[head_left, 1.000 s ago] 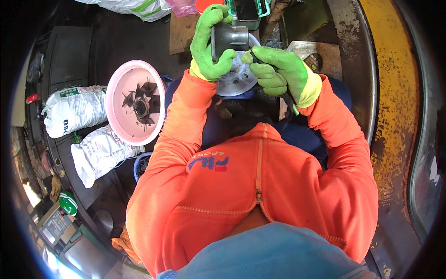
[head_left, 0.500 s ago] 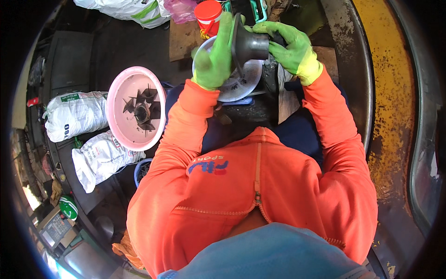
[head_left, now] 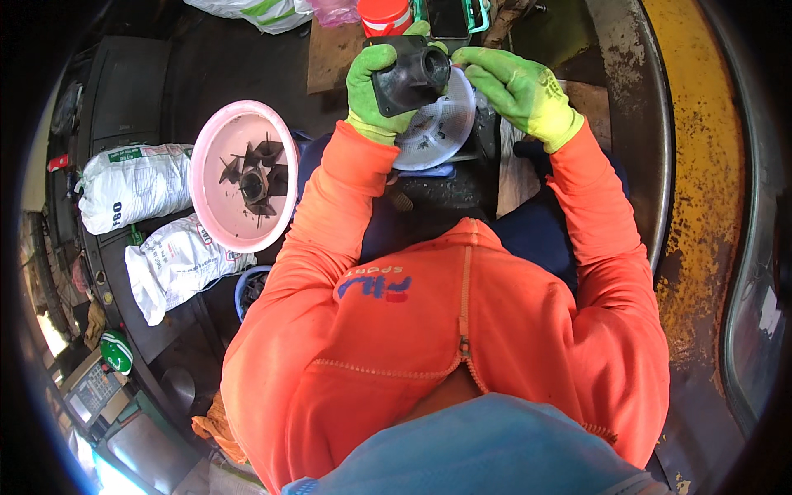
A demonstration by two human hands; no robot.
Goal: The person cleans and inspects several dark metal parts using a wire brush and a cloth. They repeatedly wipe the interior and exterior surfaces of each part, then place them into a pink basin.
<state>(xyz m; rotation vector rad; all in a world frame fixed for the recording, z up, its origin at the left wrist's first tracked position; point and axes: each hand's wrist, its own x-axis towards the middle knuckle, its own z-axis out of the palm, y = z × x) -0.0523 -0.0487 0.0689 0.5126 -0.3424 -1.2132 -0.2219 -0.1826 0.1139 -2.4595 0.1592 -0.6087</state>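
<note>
My left hand [head_left: 375,91], in a green glove, grips a black plastic fitting [head_left: 404,76] with a square flange and a short round tube. The tube's opening is turned up toward me. On its right, my right hand [head_left: 524,95], also gloved in green, has its fingers drawn together with the tips close beside the tube. Whatever those fingers pinch, if anything, is too small to make out. Below the fitting sits a white mesh basket [head_left: 445,136] with dark scraps in it. To the left, a pink basin [head_left: 213,198] holds several black finned plastic parts [head_left: 254,183].
White sacks [head_left: 136,188] lie left of the basin, and a blue-rimmed container [head_left: 243,293] stands partly behind my left sleeve. A red-lidded container [head_left: 384,15] is beyond my hands, near a board [head_left: 332,62]. Along the right runs a worn yellow metal edge [head_left: 701,165].
The fitting has turned from side-on so its tube opening faces up toward me, and it sits slightly farther left. My right hand has come off the tube, its fingers now drawn together.
</note>
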